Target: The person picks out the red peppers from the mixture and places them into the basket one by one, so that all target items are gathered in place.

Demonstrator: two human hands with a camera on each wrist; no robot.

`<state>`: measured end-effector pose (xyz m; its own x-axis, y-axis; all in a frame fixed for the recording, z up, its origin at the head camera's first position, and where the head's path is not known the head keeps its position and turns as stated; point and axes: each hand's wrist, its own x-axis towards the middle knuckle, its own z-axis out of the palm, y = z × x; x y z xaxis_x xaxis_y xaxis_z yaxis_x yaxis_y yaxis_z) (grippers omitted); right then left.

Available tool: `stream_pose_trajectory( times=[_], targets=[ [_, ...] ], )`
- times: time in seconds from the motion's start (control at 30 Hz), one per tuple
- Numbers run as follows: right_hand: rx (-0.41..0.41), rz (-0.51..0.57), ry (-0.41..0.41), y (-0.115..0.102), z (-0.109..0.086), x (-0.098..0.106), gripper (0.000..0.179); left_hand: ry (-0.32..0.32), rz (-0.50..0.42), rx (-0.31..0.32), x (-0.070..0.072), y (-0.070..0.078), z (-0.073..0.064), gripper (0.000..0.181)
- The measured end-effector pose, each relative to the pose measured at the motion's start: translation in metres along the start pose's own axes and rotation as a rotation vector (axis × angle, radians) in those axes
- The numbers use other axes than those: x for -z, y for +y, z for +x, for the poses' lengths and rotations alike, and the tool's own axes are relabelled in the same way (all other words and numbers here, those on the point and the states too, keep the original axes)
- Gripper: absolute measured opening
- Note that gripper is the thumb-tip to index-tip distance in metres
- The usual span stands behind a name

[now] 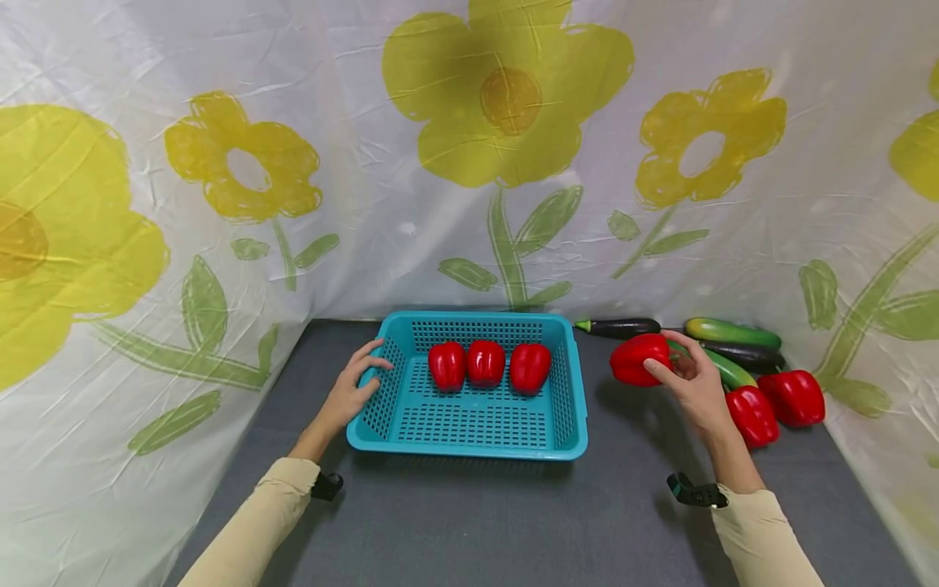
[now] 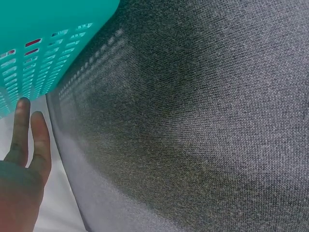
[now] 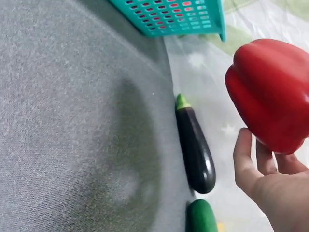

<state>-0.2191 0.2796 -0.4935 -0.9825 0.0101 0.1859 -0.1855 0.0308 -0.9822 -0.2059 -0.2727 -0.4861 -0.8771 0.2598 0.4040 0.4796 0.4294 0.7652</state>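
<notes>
A red bell pepper (image 1: 637, 360) is held up off the table in my right hand (image 1: 697, 387), between thumb and fingers; the right wrist view shows the same pepper (image 3: 273, 94) raised above the cloth. My left hand (image 1: 352, 391) rests at the left rim of a turquoise basket (image 1: 469, 450), its fingers over the edge and loosely bent. In the left wrist view two fingers of the left hand (image 2: 26, 174) extend beside the basket's perforated wall (image 2: 43, 58). Three red bell peppers (image 1: 486, 364) lie in a row inside the basket.
Right of my right hand lie two more red peppers (image 1: 792, 398), green cucumbers (image 1: 734, 332) and a dark eggplant (image 1: 747, 356). Another eggplant (image 1: 622, 328) lies by the back edge of the grey table (image 1: 455, 530). A flowered curtain (image 1: 352, 163) hangs behind.
</notes>
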Motion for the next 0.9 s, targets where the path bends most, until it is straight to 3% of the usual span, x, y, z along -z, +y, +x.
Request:
stream_pose_trajectory(
  times=[0.33,0.53,0.9],
  targets=[
    [-0.027,0.050,-0.041,-0.008,0.003,-0.002,0.054,0.003,0.008,0.010,0.000,0.000,0.000,0.026],
    [-0.036,0.153,-0.045,-0.014,0.006,-0.006,0.049,-0.003,0.008,0.018,0.000,0.000,0.000,0.025],
    [0.019,0.272,-0.049,-0.020,0.010,-0.015,0.040,-0.005,0.000,0.041,-0.001,0.001,0.000,0.026]
  ],
)
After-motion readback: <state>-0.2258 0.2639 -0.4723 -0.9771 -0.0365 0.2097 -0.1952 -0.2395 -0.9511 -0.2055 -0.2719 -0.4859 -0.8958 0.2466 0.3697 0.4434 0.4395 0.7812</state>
